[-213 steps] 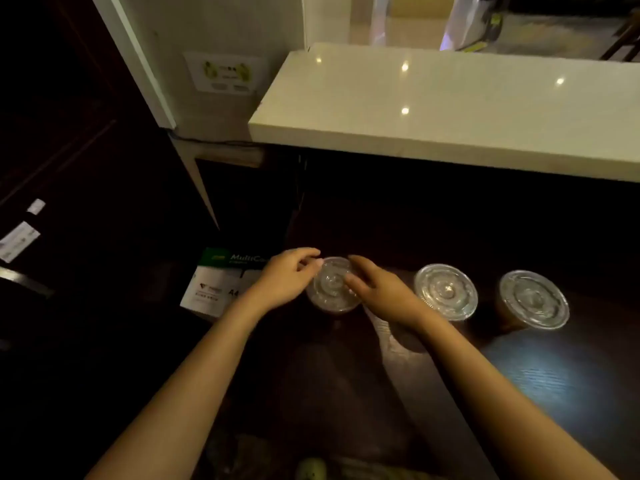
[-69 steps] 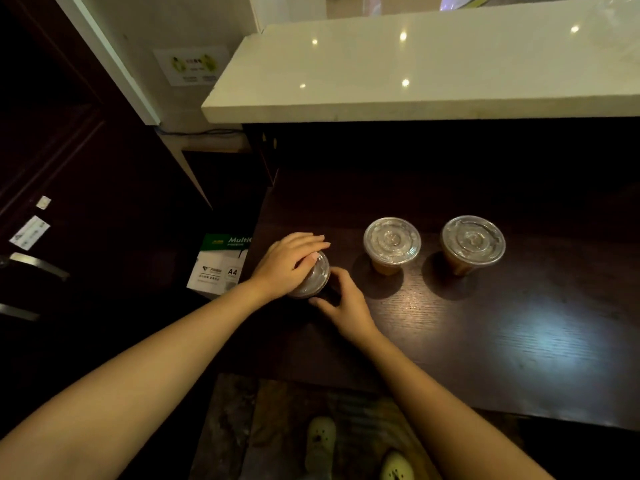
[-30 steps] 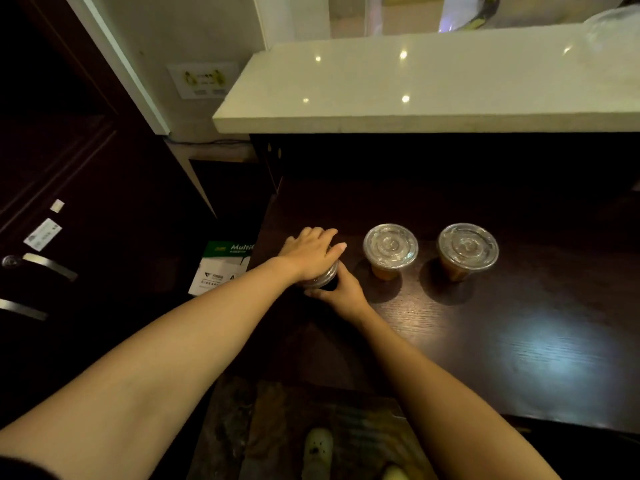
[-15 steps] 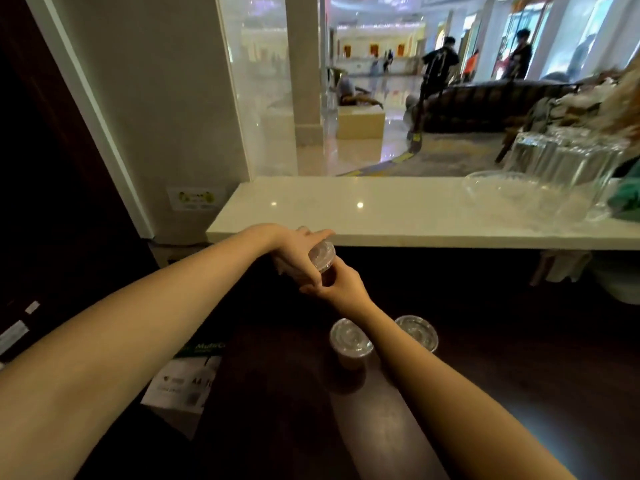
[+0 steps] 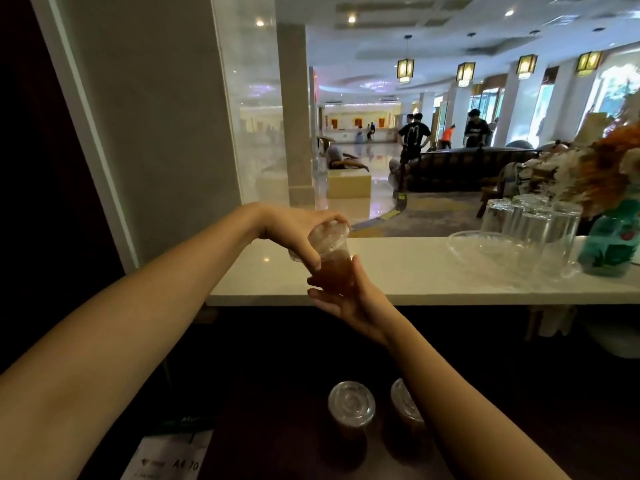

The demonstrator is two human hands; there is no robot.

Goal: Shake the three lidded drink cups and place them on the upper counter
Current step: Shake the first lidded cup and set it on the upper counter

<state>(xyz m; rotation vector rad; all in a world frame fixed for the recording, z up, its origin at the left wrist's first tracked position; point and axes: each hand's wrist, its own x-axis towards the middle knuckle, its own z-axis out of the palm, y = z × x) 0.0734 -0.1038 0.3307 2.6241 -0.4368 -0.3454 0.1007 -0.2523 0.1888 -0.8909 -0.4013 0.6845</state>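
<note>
1. Clear plastic drink cup with a domed clear lid and brown liquid is held in the air, tilted with its lid leaning left, in front of the near edge of the white stone upper worktop.
2. Left hand is cupped over the lid from above, fingers wrapped around its rim and thumb pressing down the near side.
3. Right hand supports the cup from below, closed around its base with the thumb up along the right wall and the fingers spread underneath.
4. Two more clear lidded cups of brown drink stand upright on the dark wooden lower worktop near the bottom edge. Middle cup is fully visible; the other cup, just right of it, is partly hidden behind the right forearm.
5. On the upper worktop, well right of the hands, sit a shallow clear glass bowl, a cluster of upturned clear drinking glasses and a teal patterned vase with orange and white flowers.
6. White paper packet with a green band lies at the lower left.
</note>
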